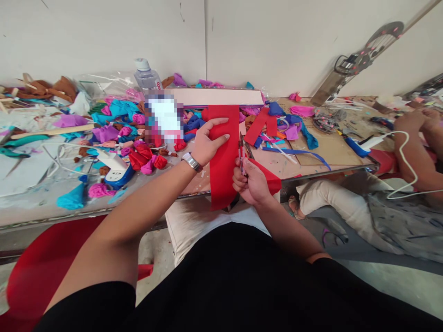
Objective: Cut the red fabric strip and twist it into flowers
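My left hand [208,141] lies on a long red felt strip [223,159], fingers flat on top and thumb curled round its left edge, pinning it at the table's front edge. A metal watch sits on that wrist. My right hand [252,182] is closed round a pair of scissors [241,152] whose blades point away from me along the strip's right edge. A cut red piece [268,177] hangs to the right of that hand. The strip's lower end droops over the table edge toward my lap.
The table [311,159] is littered with coloured felt scraps and rolled fabric flowers [143,154]. A white power strip [116,166], a water bottle [147,76] and a pale board [218,97] lie behind. Another person [411,152] sits at the right, arm on the table.
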`<state>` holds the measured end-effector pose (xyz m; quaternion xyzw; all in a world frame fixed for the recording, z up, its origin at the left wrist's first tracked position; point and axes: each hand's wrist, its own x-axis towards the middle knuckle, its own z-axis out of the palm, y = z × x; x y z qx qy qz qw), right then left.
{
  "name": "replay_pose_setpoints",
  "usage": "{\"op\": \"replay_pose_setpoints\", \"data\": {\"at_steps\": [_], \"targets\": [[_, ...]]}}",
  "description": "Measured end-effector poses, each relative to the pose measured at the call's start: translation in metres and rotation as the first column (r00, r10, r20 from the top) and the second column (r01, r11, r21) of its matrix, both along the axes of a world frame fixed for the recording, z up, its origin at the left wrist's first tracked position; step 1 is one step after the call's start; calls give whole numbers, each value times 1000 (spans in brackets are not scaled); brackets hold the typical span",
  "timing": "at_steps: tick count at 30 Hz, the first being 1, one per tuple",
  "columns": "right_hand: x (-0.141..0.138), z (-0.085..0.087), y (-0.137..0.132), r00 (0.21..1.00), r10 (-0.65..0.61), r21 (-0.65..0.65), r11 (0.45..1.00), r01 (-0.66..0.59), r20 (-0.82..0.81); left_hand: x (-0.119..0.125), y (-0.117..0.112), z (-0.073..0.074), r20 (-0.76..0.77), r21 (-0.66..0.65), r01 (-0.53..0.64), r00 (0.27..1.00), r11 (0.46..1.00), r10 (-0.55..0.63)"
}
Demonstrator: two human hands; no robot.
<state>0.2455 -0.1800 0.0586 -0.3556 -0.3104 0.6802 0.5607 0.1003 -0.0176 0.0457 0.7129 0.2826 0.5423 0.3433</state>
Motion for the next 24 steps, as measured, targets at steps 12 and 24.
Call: {"op": "replay_pose_setpoints", "data": {"at_steps": [12, 24], "targets": [[3, 4, 6, 1000, -9, 14, 1000, 9, 1, 1, -7, 5, 2, -24, 31, 1000, 999, -31], [-1, 6, 5, 1000, -23, 13, 1000, 23, -12, 3, -5, 2, 40, -25, 50, 998, 998, -49]]}}
